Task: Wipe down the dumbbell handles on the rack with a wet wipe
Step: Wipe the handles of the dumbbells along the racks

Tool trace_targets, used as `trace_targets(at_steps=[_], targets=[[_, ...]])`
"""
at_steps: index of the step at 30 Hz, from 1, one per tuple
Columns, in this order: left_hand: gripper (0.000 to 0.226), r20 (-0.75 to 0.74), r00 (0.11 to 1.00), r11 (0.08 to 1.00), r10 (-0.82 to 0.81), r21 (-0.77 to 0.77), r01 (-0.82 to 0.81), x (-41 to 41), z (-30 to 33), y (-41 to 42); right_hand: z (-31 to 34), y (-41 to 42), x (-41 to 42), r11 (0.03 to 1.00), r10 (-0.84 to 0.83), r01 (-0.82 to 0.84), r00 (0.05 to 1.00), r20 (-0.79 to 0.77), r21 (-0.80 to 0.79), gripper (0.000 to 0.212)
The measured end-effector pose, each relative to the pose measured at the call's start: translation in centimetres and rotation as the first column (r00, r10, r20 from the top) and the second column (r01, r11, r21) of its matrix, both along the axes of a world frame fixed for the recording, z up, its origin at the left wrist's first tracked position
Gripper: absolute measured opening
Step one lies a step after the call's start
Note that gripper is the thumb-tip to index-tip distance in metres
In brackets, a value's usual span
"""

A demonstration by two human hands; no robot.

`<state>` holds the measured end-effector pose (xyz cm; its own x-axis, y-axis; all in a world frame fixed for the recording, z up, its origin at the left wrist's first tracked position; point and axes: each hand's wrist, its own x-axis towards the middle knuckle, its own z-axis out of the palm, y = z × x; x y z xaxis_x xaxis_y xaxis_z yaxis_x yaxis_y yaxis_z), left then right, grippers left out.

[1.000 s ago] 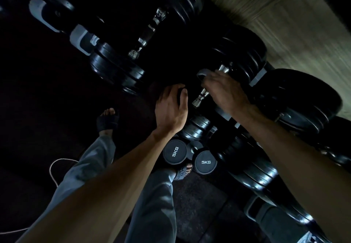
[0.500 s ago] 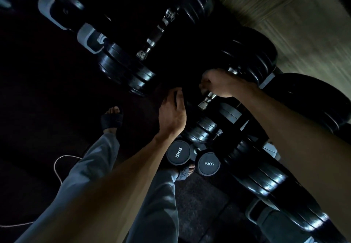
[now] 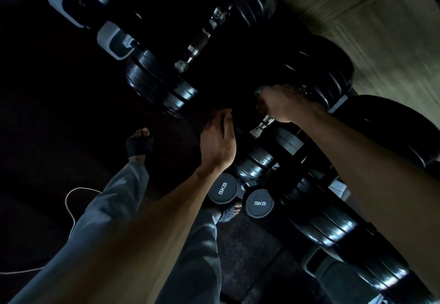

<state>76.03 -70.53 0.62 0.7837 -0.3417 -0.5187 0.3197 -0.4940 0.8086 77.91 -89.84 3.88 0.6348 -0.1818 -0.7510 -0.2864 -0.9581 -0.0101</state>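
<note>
1. Black plate-loaded dumbbells [image 3: 162,85] fill the rack [image 3: 289,140], lying in a diagonal row; very dark view.
2. Right hand [image 3: 282,105] curled round the chrome handle [image 3: 262,126] of one racked dumbbell; a pale scrap at its fingertips is probably the wet wipe [image 3: 260,89], too dim to confirm.
3. Left hand [image 3: 217,143] rests, fingers fairly straight, against a dark plate edge beside that handle, apparently bracing; holds nothing visible.
4. Two small 5KG dumbbells [image 3: 259,202] sit low, just beside a sandalled foot [image 3: 229,212].
5. Risk: hard rubbing could roll the dumbbell in its cradle and pinch the left fingers, or drop it toward the feet. The wipe could slip out unnoticed in this light.
</note>
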Motion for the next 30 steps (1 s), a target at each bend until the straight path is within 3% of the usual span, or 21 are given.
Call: trace_targets(at_steps=[3,6,12,14,18,21,23,25,27,28,30], targets=[[0.041,-0.007,1.000,1.000,-0.002,0.003,0.003,0.0,0.1,0.0,0.4,0.2,0.4,0.980,-0.122,0.129,0.991,-0.053,0.151,0.013],[0.042,-0.003,1.000,1.000,0.004,0.002,-0.004,0.0,0.1,0.1,0.3,1.0,0.7,0.928,-0.202,0.228,0.973,-0.117,0.293,0.029],[0.041,-0.013,1.000,1.000,0.003,0.001,-0.003,0.2,0.4,-0.1,0.3,1.4,0.5,0.995,-0.027,0.029,0.999,-0.024,0.093,0.015],[0.043,-0.012,1.000,1.000,-0.008,0.004,0.008,0.1,0.3,-0.1,0.3,2.6,-0.1,0.991,-0.002,0.009,0.999,-0.051,0.134,0.015],[0.043,-0.004,1.000,1.000,-0.002,-0.012,0.002,0.1,0.3,-0.1,1.4,2.7,-0.7,0.966,-0.136,0.127,0.990,0.026,0.225,0.018],[0.043,-0.006,1.000,1.000,-0.005,-0.021,0.005,0.2,0.4,0.0,1.4,3.0,-2.2,0.995,0.082,-0.064,0.965,0.248,-0.080,0.013],[0.044,-0.011,1.000,1.000,-0.005,-0.016,0.005,0.1,0.4,0.0,1.2,4.2,-3.8,0.991,0.119,-0.094,0.945,0.304,-0.096,0.014],[0.046,-0.010,1.000,1.000,-0.003,-0.009,0.003,0.1,0.4,-0.1,1.2,4.7,-4.8,0.991,-0.085,0.044,0.933,0.350,0.123,0.017],[0.046,-0.010,1.000,1.000,-0.002,-0.004,0.002,0.2,0.4,-0.1,1.4,4.2,-5.0,0.929,-0.293,0.198,0.910,0.295,0.312,0.022],[0.046,-0.016,1.000,1.000,-0.001,-0.005,0.001,0.2,0.4,-0.1,1.8,3.9,-5.1,0.882,-0.396,0.274,0.872,0.289,0.383,0.022],[0.043,-0.039,0.999,1.000,-0.007,-0.002,0.007,0.2,0.4,-0.1,2.7,3.3,-5.4,0.816,-0.563,0.398,0.711,0.421,0.419,0.021]])
